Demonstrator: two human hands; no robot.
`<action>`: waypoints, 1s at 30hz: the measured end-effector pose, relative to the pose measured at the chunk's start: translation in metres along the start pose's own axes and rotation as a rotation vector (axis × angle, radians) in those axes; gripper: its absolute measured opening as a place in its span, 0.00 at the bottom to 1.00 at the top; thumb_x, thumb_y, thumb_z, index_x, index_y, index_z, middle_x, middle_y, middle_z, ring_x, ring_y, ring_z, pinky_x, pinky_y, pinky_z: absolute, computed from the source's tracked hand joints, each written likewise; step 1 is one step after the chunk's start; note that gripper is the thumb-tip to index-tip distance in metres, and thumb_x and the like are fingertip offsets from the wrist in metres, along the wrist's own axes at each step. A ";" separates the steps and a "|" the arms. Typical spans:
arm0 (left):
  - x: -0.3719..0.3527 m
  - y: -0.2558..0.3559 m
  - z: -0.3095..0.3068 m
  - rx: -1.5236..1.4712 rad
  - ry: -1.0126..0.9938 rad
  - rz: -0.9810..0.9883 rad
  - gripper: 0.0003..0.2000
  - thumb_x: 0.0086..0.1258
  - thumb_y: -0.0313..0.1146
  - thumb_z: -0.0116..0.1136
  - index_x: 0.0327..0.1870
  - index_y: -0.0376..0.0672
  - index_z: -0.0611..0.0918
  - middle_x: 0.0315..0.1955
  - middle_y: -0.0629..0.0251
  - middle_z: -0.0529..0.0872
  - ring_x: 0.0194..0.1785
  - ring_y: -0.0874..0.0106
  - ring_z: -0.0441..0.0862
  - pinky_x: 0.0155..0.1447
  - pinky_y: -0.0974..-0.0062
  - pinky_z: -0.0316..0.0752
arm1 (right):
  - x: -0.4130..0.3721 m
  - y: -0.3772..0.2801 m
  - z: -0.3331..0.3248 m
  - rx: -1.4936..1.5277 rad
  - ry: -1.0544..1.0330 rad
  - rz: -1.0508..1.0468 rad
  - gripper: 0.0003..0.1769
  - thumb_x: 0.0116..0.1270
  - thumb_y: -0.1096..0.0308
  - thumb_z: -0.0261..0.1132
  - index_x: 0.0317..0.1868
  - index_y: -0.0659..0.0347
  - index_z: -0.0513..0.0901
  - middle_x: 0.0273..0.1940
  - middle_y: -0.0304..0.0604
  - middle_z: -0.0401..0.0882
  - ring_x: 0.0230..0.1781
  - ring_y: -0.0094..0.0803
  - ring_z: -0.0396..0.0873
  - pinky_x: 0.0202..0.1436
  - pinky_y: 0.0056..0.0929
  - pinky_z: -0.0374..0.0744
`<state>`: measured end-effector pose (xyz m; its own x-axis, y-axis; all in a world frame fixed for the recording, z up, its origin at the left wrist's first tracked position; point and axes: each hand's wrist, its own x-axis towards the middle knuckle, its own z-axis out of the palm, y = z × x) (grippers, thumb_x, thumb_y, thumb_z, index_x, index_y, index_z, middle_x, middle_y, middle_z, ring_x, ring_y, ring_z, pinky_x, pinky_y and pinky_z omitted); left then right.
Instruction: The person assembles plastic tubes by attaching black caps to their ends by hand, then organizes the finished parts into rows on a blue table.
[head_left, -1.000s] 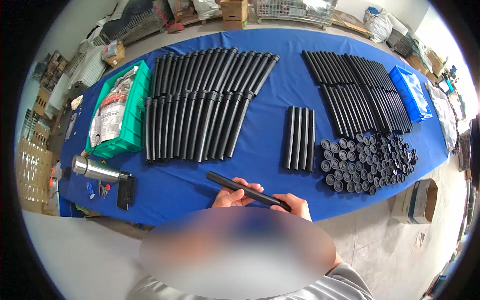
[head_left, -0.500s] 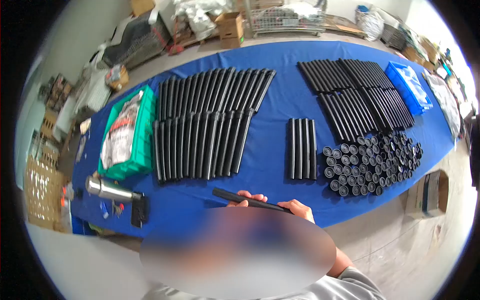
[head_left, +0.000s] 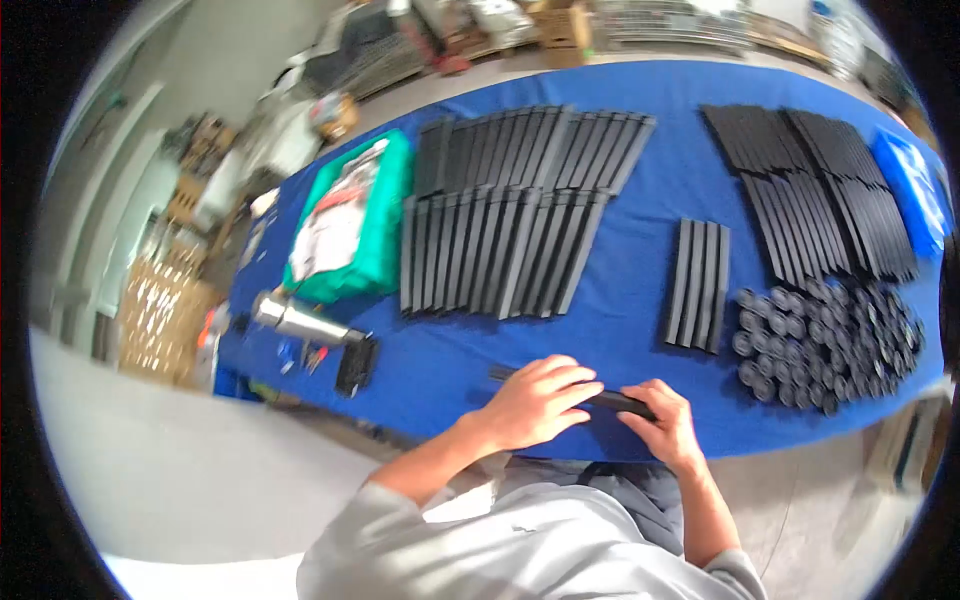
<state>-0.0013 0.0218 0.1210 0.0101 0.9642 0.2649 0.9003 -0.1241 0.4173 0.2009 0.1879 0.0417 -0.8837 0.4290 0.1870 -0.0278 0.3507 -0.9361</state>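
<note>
A black tube is held level above the near edge of the blue-covered table. My left hand lies over its middle, fingers curved across it, and hides that stretch. Beyond the knuckles pokes the tube's left end. Closed round the right end is my right hand, thumb on the near side, so that end is hidden. Just past my hands lies a short row of black tubes. Many small round black caps are massed to the right of that row, nearest my right hand.
Two rows of longer black tubes lie left of centre, beside a green crate with packaging inside. More thin tubes and a blue bin are at far right. A steel flask lies at left near a black object.
The view has swung left, so the table's contents sit farther right. My left hand has gone from under the tube to over it. My right hand still holds the right end.
</note>
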 end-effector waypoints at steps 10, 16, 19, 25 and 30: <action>-0.013 -0.018 -0.011 -0.030 -0.020 -0.206 0.17 0.68 0.32 0.73 0.55 0.39 0.85 0.45 0.57 0.83 0.46 0.57 0.86 0.50 0.61 0.84 | -0.005 0.011 0.017 0.357 0.253 0.156 0.49 0.54 0.75 0.82 0.77 0.63 0.70 0.61 0.55 0.80 0.53 0.41 0.84 0.46 0.37 0.88; -0.013 -0.133 -0.103 0.500 0.192 -0.561 0.29 0.74 0.35 0.63 0.74 0.37 0.73 0.50 0.46 0.87 0.47 0.45 0.88 0.50 0.52 0.85 | -0.005 0.021 0.012 0.327 0.112 0.201 0.48 0.61 0.76 0.77 0.80 0.63 0.65 0.61 0.55 0.80 0.49 0.37 0.85 0.46 0.33 0.89; -0.019 -0.204 -0.123 0.668 0.099 -0.653 0.34 0.73 0.38 0.60 0.79 0.37 0.67 0.50 0.44 0.87 0.49 0.43 0.87 0.53 0.47 0.84 | -0.007 0.024 0.011 0.321 0.094 0.196 0.45 0.62 0.75 0.76 0.78 0.64 0.66 0.58 0.54 0.82 0.47 0.36 0.86 0.47 0.33 0.89; -0.018 -0.258 -0.130 0.757 -0.074 -0.807 0.34 0.73 0.42 0.57 0.79 0.36 0.68 0.55 0.43 0.87 0.53 0.43 0.88 0.58 0.44 0.82 | -0.007 0.024 0.013 0.285 0.103 0.200 0.40 0.63 0.77 0.75 0.75 0.67 0.70 0.52 0.53 0.85 0.43 0.34 0.87 0.48 0.32 0.88; -0.016 -0.269 -0.123 0.733 -0.103 -0.888 0.34 0.72 0.42 0.56 0.78 0.36 0.69 0.58 0.43 0.87 0.56 0.44 0.87 0.60 0.44 0.81 | -0.006 0.024 0.012 0.249 0.098 0.201 0.36 0.63 0.77 0.74 0.71 0.68 0.74 0.50 0.53 0.86 0.42 0.33 0.87 0.47 0.32 0.88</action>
<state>-0.2975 0.0109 0.1115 -0.7481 0.6620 0.0448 0.6439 0.7406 -0.1922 0.1998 0.1832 0.0145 -0.8343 0.5513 0.0079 0.0180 0.0416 -0.9990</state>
